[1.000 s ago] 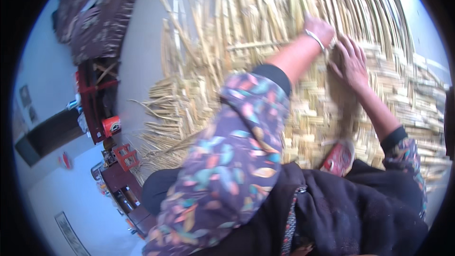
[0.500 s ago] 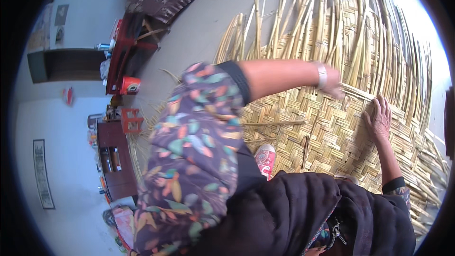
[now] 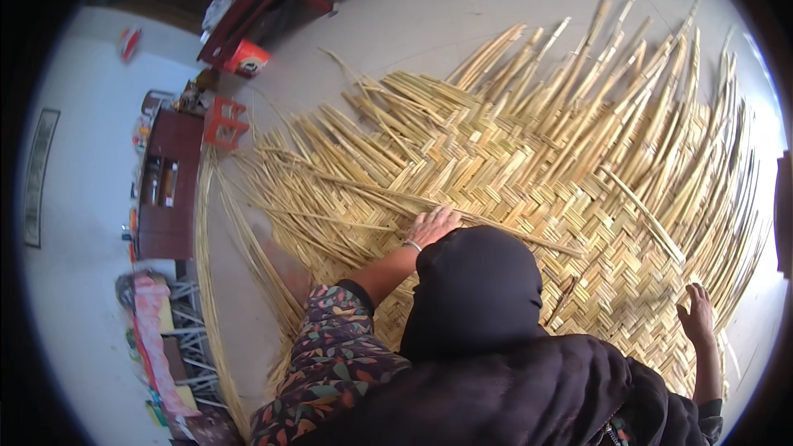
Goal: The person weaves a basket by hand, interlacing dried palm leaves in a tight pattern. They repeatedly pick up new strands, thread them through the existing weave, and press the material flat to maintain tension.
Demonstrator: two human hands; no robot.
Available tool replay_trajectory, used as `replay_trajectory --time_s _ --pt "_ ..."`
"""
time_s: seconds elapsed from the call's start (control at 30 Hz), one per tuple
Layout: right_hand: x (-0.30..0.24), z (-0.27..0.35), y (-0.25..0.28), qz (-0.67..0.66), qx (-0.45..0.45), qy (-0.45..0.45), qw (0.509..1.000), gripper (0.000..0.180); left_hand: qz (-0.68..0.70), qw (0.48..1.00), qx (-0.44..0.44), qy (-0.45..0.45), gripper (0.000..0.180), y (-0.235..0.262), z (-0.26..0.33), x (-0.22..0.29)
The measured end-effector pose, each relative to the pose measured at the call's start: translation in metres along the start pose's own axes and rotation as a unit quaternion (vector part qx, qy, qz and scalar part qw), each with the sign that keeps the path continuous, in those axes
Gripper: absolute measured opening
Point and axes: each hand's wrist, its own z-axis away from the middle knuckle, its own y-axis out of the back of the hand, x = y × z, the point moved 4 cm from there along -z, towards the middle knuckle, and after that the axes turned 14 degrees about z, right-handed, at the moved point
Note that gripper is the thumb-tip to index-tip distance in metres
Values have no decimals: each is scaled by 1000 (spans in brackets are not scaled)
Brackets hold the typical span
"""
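Note:
A large woven reed mat [image 3: 595, 289] in a herringbone pattern spreads under both hands, its unwoven ends fanning out at the far and left sides. My left hand [image 3: 434, 225], with a pale bracelet at the wrist, is curled over long loose reed strips [image 3: 516, 237] that cross the mat beside my dark-clad knee [image 3: 479, 289]. My right hand [image 3: 699, 314] is by the mat's right side, fingers apart and nothing in them. One short flat reed piece [image 3: 644, 213] lies slantwise across the weave beyond the hands.
Long loose reeds [image 3: 216, 281] trail along the floor at the left. A small red stool [image 3: 225, 122], a dark red cabinet [image 3: 169, 211] and a red bucket [image 3: 246, 58] stand farther left. Grey floor [image 3: 405, 29] shows beyond the reed ends.
My left hand has gone from the far part of the mat to the loose strips at left. My right hand has come off the weave toward the right side. The view has shifted.

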Motion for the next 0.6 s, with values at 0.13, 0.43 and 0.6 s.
replay_trajectory --time_s 0.13,0.43,0.6 --pt "-53 -41 70 35 10 58 998 43 22 1000 -8 11 48 -11 -10 -11" --pt "-222 -118 128 69 -96 160 980 43 -29 958 139 247 51 68 -20 -130" --pt "-263 -112 77 45 -151 165 974 42 14 972 74 221 39 63 16 -195"
